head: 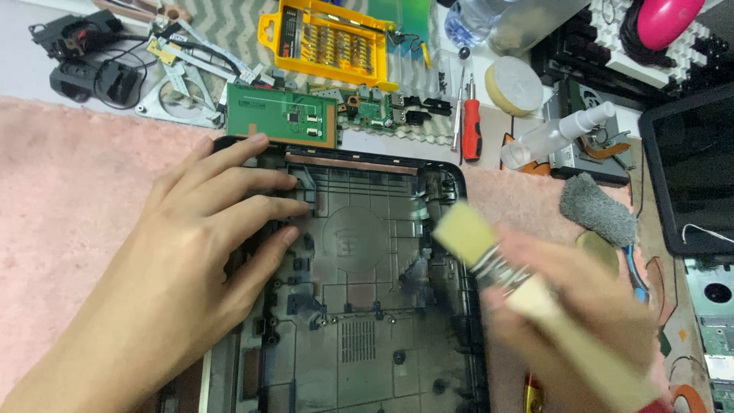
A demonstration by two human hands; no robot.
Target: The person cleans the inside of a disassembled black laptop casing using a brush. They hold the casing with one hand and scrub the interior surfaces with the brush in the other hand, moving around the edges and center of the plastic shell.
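A black plastic laptop shell [359, 291] is laid open on a pink mat [69, 199]. It is pressed down by the left hand [191, 252], fingers spread. A pale brush [489, 256] is gripped by the blurred right hand [581, 306] over the shell's right edge. A green circuit board [281, 115] lies just beyond.

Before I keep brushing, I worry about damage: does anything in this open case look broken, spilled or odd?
Nothing looks broken or spilled. The black laptop shell shows dusty grey smears on its inner floor. The left hand lies flat on its left edge; the right hand holds a paintbrush, blurred, at its right rim.
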